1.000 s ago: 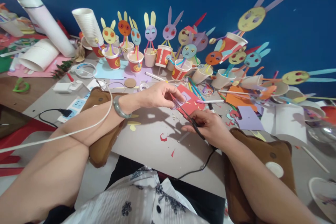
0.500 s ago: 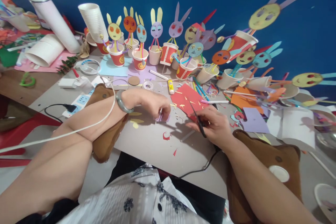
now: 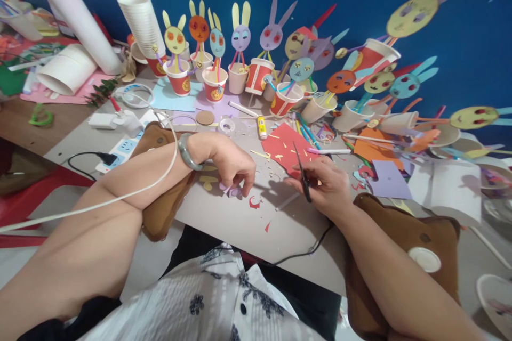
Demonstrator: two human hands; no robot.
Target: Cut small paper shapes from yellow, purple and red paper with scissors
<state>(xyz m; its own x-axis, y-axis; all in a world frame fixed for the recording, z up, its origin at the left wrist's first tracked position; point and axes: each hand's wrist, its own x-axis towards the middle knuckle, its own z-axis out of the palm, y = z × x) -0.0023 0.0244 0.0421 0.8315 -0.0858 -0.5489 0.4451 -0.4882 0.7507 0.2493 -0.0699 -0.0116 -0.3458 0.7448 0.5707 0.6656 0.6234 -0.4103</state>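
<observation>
In my right hand is a pair of scissors, fingers closed round the dark handles and the blades pointing up over the red paper sheet. My left hand, with a bracelet at the wrist, bends down to the table with its fingertips at a small purple paper piece. Fingers partly cover that piece. Yellow paper cutouts lie beside it, partly under the wrist. A curled red scrap and a red paper triangle sit nearer to me.
Paper-cup rabbit figures line the blue wall. A glue stick lies behind the red sheet. A white cable crosses my left arm near a power strip. Brown cushions lie under both forearms. Stacked cups stand at the back left.
My left hand has shifted slightly left and toward me, and the purple paper moved with it, closer to the yellow cutouts. My right hand keeps the scissors almost in place.
</observation>
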